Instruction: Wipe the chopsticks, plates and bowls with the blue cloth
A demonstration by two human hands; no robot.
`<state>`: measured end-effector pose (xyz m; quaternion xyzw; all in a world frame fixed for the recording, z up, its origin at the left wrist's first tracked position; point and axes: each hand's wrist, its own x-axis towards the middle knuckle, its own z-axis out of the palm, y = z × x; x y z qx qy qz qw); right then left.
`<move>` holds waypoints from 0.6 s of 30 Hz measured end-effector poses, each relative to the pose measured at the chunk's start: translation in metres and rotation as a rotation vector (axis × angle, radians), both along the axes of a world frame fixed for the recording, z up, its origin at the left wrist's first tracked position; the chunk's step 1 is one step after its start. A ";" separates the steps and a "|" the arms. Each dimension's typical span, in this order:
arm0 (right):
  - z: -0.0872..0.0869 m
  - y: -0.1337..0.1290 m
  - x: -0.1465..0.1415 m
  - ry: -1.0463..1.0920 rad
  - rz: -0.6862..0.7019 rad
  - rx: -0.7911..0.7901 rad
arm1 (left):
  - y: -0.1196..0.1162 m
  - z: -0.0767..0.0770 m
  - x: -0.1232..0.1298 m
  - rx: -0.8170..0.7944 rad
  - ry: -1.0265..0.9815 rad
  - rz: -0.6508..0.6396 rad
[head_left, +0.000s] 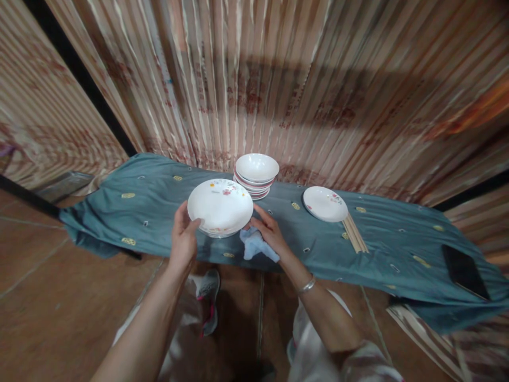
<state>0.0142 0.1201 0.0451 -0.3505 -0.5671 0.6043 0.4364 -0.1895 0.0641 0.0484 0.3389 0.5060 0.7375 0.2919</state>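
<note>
A white plate with a floral rim [220, 204] is at the left-centre of the cloth-covered table, with more plate rims showing just beneath it. My left hand [185, 236] grips its left edge, thumb on top and fingers underneath. At the plate's right edge is my right hand [270, 231], its fingers closed on a light blue cloth [256, 244] that hangs below the palm. Whether the top plate is lifted off those under it I cannot tell. Just behind stands a stack of white bowls [257, 168] with red bands.
To the right lie a smaller floral plate [325, 204] and several wooden chopsticks [355, 233], partly under its edge. A black phone [465, 270] rests near the right end of the green tablecloth [155, 207]. A striped curtain [278, 79] hangs close behind the table.
</note>
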 end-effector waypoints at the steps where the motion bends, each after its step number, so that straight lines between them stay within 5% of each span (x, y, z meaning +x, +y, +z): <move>1: 0.002 -0.004 0.004 0.001 -0.004 -0.004 | -0.003 0.004 0.004 0.006 -0.005 -0.033; 8: 0.003 -0.021 0.042 0.046 -0.133 -0.027 | -0.018 0.010 0.041 -0.039 -0.046 -0.179; 18: -0.027 -0.021 0.102 -0.016 -0.279 -0.138 | -0.008 0.001 0.096 -0.038 0.011 -0.389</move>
